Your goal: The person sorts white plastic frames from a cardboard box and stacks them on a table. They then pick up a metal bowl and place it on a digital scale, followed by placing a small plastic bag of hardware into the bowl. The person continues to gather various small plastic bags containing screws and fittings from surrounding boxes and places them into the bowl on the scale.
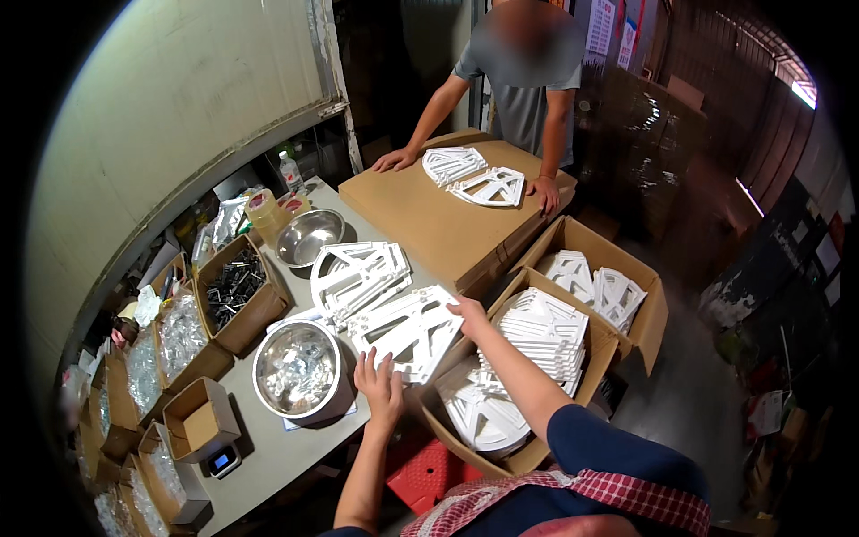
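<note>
A round, shiny steel pot of small clear packets sits on the pale grey table [279, 467] to my left, its wall [335, 404] just beside the person's left hand [380, 389], fingers loosely spread, touching or not I can't tell. Next, a white plastic fan-shaped lattice frame [412, 335] is at the table's edge, its right end gripped by the right hand [469, 316], near an open brown cardboard box [601, 356] stacked with white frames.

Assy workshop: worktable [268, 458], parts boxes [255, 324], tape rolls [262, 208], ctns [653, 318] of wht plastic pcs [539, 327]
</note>
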Motion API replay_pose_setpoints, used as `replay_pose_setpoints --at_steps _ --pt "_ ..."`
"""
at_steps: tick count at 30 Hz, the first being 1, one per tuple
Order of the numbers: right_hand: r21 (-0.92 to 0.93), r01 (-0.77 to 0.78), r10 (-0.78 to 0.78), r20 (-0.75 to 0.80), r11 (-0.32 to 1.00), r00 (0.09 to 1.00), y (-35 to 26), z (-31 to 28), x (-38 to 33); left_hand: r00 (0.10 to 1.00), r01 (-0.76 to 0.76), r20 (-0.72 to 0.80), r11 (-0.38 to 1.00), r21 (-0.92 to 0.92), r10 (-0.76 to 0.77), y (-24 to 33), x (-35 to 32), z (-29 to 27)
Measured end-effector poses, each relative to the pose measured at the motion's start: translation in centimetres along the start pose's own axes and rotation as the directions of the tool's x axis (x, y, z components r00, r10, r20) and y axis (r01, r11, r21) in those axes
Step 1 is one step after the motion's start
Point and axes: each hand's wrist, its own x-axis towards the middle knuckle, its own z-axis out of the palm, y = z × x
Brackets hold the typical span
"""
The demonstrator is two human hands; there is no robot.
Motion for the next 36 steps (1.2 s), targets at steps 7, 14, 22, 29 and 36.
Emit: replay_pose_setpoints --at_steps 7,14,22,29,36 --pt "0.521 -0.116 0.192 -0.094 0.846 0.977 -3.1 -1.1 -1.8 0.950 0.136 -0.246 0.964 -0.228 -0.192 -1.1 3.1 -3.5" --pt "0.579 -0.197 0.330 -0.132 0.791 0.935 -11.8 -1.1 -6.2 0.970 0.071 0.190 0.924 0.376 -0.152 -6.8 -0.8 3.4" --pt "0.535 -0.313 0.296 0.121 0.785 0.948 -7.9 1.0 -4.4 0.979 0.082 0.147 0.934 0.349 -0.140 -6.2 -0.9 3.9" --pt "0.420 -0.516 0.537 0.076 0.747 0.840 -2.2 10.2 -4.3 0.973 0.229 -0.021 0.943 0.241 -0.230 -8.1 -7.0 -1.3" --pt "-0.412 -0.062 -0.031 -0.214 0.909 0.976 0.8 -6.5 8.7 0.997 0.071 0.025 0.988 0.134 -0.075 2.3 -9.9 1.8"
